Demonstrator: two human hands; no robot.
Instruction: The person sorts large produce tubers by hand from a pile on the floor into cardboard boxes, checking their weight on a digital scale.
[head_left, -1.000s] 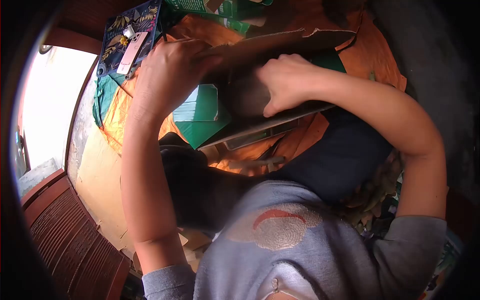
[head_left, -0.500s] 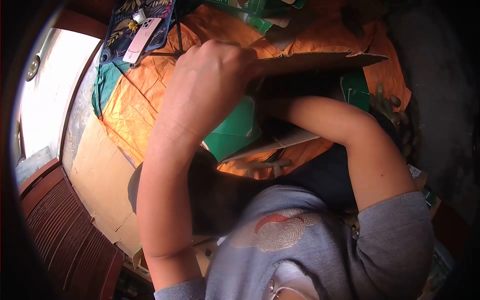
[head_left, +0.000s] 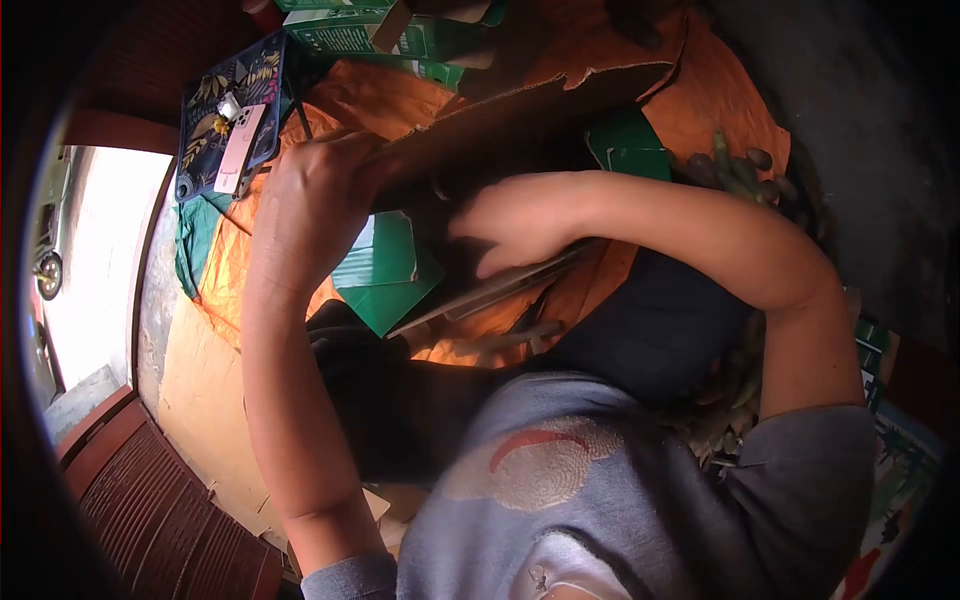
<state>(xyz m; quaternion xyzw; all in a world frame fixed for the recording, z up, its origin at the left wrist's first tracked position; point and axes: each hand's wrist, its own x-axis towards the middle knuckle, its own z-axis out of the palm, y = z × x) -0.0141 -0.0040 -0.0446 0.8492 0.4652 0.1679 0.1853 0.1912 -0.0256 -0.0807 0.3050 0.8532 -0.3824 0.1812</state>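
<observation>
A green cardboard box (head_left: 395,265) with a brown inside lies in front of me, its flaps spread. My left hand (head_left: 315,190) is closed on the left end of its far flap (head_left: 540,105), which has a torn upper edge. Inside the dark opening is my right hand (head_left: 525,220), palm down, with thumb and fingers apart. Its fingertips are partly lost in shadow. A second green flap (head_left: 630,145) stands at the box's right end, and the near flap (head_left: 490,290) slopes toward my legs.
Orange sheeting (head_left: 720,90) spreads under the box. At the upper left a pink phone (head_left: 240,148) rests on a dark patterned panel (head_left: 205,120). More green boxes (head_left: 350,30) stand at the back. Brownish, finger-shaped pieces (head_left: 745,175) are heaped at the right. Flat cardboard (head_left: 200,385) lies left.
My left hand and the box flap have shifted left and down in view. My right hand, hidden in the box before, now shows in the opening.
</observation>
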